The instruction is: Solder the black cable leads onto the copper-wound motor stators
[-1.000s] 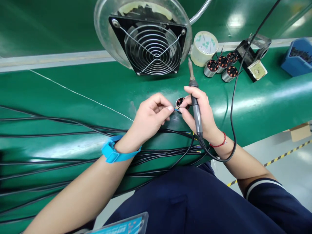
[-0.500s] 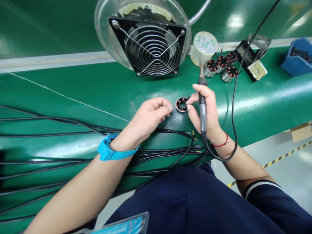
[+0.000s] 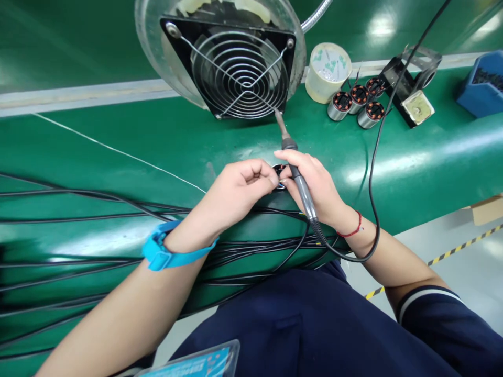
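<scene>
My right hand (image 3: pixel 316 183) keeps a soldering iron (image 3: pixel 302 183) across its fingers, the metal tip pointing up and away towards the fan. Its thumb and fingertips also reach a small round motor stator (image 3: pixel 280 170), mostly hidden between my two hands. My left hand (image 3: pixel 249 183) is closed in a pinch against the near left side of that stator. Thin solder wire (image 3: pixel 118 153) runs in from the left and passes behind this hand; a short pale end shows by the fingertips.
A round fan with a wire guard (image 3: pixel 245 73) stands behind my hands. Right of it are a tape roll (image 3: pixel 328 73), several stators (image 3: pixel 369 112), an iron stand with sponge (image 3: pixel 417 107) and a blue bin (image 3: pixel 481 86). Black cables (image 3: pixel 243 250) lie along the near side.
My right hand has moved left with the soldering iron, which now leans left. Its fingers have come up to my left fingertips and cover more of the stator.
</scene>
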The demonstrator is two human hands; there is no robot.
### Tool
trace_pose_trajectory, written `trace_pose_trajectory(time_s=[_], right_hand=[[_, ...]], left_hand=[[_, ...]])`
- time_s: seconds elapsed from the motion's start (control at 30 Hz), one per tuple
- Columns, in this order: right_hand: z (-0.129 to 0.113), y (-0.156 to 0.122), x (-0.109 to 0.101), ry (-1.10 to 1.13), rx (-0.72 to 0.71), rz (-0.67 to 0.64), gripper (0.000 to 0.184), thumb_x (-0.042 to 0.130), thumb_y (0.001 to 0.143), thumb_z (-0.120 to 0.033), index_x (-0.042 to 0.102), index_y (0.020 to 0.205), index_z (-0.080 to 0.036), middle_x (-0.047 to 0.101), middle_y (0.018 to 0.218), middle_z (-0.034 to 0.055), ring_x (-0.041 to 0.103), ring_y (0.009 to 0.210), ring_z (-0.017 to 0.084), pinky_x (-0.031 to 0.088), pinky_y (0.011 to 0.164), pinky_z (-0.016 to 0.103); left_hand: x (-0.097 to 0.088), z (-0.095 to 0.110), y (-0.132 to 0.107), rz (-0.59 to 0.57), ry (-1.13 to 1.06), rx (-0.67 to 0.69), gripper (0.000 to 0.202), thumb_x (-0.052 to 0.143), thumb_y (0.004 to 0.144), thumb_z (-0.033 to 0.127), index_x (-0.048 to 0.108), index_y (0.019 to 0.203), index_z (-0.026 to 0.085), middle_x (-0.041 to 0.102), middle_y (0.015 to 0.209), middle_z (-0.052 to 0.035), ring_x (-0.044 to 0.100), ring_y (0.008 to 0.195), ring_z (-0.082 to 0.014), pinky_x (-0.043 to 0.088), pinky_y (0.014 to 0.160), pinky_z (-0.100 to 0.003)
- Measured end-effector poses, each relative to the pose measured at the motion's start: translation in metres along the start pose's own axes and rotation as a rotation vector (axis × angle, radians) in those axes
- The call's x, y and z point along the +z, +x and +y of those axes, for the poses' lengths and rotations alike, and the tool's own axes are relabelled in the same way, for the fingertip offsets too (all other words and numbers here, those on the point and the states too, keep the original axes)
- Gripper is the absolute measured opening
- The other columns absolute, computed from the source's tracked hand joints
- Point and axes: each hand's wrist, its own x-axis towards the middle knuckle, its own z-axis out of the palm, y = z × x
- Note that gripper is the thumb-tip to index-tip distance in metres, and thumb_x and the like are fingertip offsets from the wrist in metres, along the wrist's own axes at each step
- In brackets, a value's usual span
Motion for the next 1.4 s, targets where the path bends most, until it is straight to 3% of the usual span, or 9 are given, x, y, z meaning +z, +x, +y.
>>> trace_pose_trajectory(time_s=[0.2,0.37,0.5,0.67,0.83,1.4], right_hand=[[-0.004,-0.003,-0.018,-0.088,-0.002,-0.023,0.051,0.059,0.095,-0.017,0.052,0.144,-0.026,0.076,0.11,0.0034,0.068,0.102,0.024,0.057,0.093,0.041],[-0.023,-0.022,-0.041,-0.025,0.137,0.153,0.039,0.054,0.105,-0.028,0.054,0.144,-0.033,0.076,0.107,0.0012,0.074,0.091,0.02,0.062,0.088,0.042],[-0.036,-0.042,-0.036,0.085,0.14,0.363,0.031,0.067,0.099,-0.032,0.065,0.131,-0.033,0.073,0.1,0.0,0.07,0.075,0.017,0.062,0.072,0.036],[-0.038,-0.058,-0.016,0.145,0.06,0.527,0.017,0.068,0.094,-0.028,0.064,0.11,-0.026,0.059,0.074,-0.0053,0.048,0.049,0.01,0.046,0.047,0.027],[-0.036,-0.064,-0.01,0.124,0.063,0.536,0.012,0.067,0.094,-0.033,0.062,0.101,-0.025,0.058,0.072,-0.0052,0.051,0.049,0.01,0.044,0.046,0.027],[-0.035,-0.066,-0.008,0.073,0.069,0.512,0.014,0.067,0.096,-0.036,0.061,0.104,-0.026,0.063,0.077,-0.0046,0.056,0.051,0.009,0.048,0.047,0.023]], left_hand=[[0.006,0.0,0.002,0.019,0.108,0.034,0.015,0.064,0.078,0.029,0.063,0.068,0.019,0.061,0.066,0.0004,0.051,0.064,-0.0134,0.042,0.064,-0.026],[0.009,0.0,0.0,0.056,0.164,0.047,0.015,0.063,0.082,0.025,0.066,0.069,0.018,0.063,0.066,0.0011,0.051,0.063,-0.0122,0.041,0.063,-0.025],[0.01,0.0,-0.001,0.083,0.188,0.054,0.014,0.062,0.083,0.022,0.066,0.069,0.019,0.061,0.065,0.0019,0.049,0.061,-0.0119,0.039,0.061,-0.025],[0.011,0.0,-0.001,0.103,0.186,0.048,0.014,0.062,0.082,0.02,0.065,0.068,0.019,0.06,0.065,0.0015,0.05,0.062,-0.0126,0.04,0.063,-0.026],[0.011,-0.001,0.0,0.114,0.158,0.074,0.014,0.061,0.08,0.021,0.063,0.067,0.019,0.058,0.064,0.0015,0.047,0.06,-0.0116,0.038,0.061,-0.027],[0.012,-0.005,0.001,0.131,0.155,0.091,0.013,0.059,0.08,0.017,0.063,0.067,0.02,0.051,0.06,0.0031,0.041,0.055,-0.01,0.034,0.055,-0.027]])
